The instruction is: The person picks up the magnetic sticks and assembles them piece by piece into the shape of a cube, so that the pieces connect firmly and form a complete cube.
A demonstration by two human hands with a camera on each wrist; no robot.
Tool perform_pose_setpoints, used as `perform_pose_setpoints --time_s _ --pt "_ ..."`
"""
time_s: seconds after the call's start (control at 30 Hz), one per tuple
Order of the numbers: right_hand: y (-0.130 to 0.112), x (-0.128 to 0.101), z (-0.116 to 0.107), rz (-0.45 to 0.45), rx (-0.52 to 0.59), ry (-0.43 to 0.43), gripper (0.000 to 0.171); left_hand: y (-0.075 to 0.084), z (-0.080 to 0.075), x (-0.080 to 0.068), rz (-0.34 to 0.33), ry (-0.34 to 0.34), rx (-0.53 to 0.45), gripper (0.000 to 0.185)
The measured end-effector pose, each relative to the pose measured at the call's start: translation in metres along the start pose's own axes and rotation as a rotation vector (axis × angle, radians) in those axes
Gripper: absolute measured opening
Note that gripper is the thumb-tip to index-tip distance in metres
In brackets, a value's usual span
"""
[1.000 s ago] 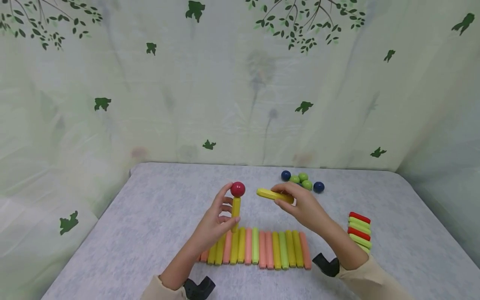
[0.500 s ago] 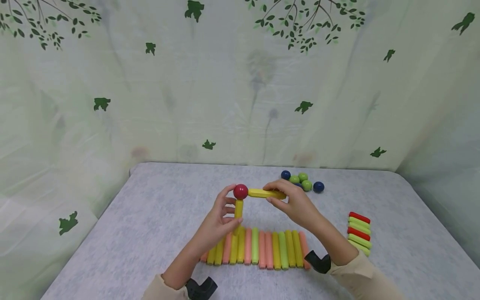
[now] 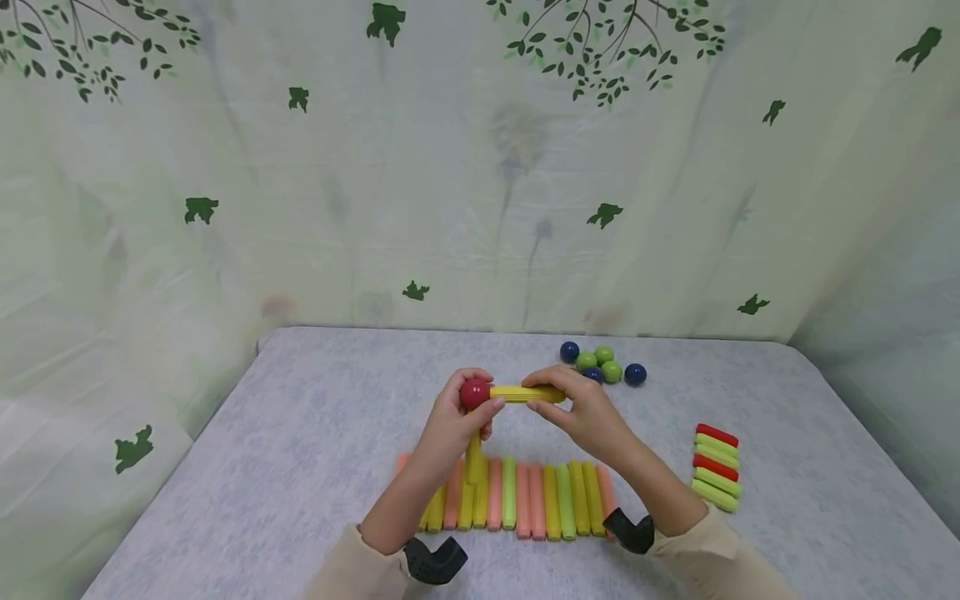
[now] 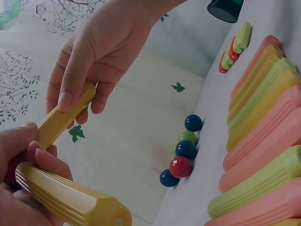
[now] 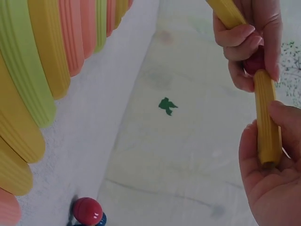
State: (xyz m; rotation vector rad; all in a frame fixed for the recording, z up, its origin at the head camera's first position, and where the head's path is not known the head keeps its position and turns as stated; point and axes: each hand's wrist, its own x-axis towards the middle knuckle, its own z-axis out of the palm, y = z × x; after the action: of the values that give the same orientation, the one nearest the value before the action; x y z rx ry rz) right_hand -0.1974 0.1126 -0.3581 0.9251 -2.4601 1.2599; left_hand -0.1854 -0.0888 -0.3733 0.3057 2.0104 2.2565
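Above the table my left hand [image 3: 459, 414] grips a red ball [image 3: 474, 392] and the upright yellow stick [image 3: 474, 457] under it. My right hand [image 3: 557, 402] pinches a second yellow stick [image 3: 525, 393], held level, and its left end touches the ball. In the left wrist view the upright stick [image 4: 70, 200] fills the lower left, with the right hand [image 4: 101, 52] on the level stick [image 4: 63, 117] above. In the right wrist view my thumb and fingers close round the level stick [image 5: 267, 117], which meets the ball [image 5: 256, 62].
A row of several yellow, green and pink sticks [image 3: 525, 497] lies flat below the hands on the grey table [image 3: 315, 417]. Several blue and green balls [image 3: 602, 367] sit at the back right, a red one [image 4: 180, 166] among them. A small stack of red and green sticks [image 3: 716, 465] lies at right.
My right hand brought the level yellow stick leftward until its end met the red ball. My left hand slid up and closed its fingers round the ball.
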Motion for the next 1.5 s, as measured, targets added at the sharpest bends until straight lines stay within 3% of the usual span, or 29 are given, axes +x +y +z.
perform_pose_setpoints --time_s 0.13,0.3,0.5,0.63,0.77,0.9,1.1,1.3,1.5 --pt "0.008 0.001 -0.004 0.019 0.058 -0.013 0.026 0.001 -0.001 0.003 -0.029 0.067 0.018 0.038" --pt "0.037 0.001 -0.016 0.128 0.139 0.028 0.033 0.002 -0.01 0.005 -0.04 0.138 -0.003 0.038" --pt "0.083 0.008 -0.019 0.35 0.032 0.01 0.04 0.004 -0.016 0.005 -0.04 0.174 -0.014 0.038" --pt "0.106 0.013 -0.015 0.517 -0.055 -0.085 0.046 0.005 -0.016 0.005 -0.025 0.175 -0.013 0.037" --pt "0.12 0.016 -0.011 0.594 -0.091 -0.172 0.051 0.006 -0.015 0.004 -0.014 0.171 -0.021 0.037" --pt "0.126 0.017 -0.006 0.573 -0.144 -0.226 0.05 0.006 -0.015 0.004 -0.016 0.169 -0.028 0.036" --pt "0.124 0.018 0.0 0.507 -0.204 -0.239 0.037 0.004 -0.017 0.003 -0.019 0.173 -0.036 0.036" --pt "0.103 0.017 -0.008 0.528 -0.025 -0.103 0.041 0.003 -0.019 0.003 -0.013 0.178 -0.031 0.038" --pt "0.069 0.01 -0.024 0.349 0.233 0.012 0.043 0.001 -0.019 0.004 -0.007 0.183 -0.036 0.036"
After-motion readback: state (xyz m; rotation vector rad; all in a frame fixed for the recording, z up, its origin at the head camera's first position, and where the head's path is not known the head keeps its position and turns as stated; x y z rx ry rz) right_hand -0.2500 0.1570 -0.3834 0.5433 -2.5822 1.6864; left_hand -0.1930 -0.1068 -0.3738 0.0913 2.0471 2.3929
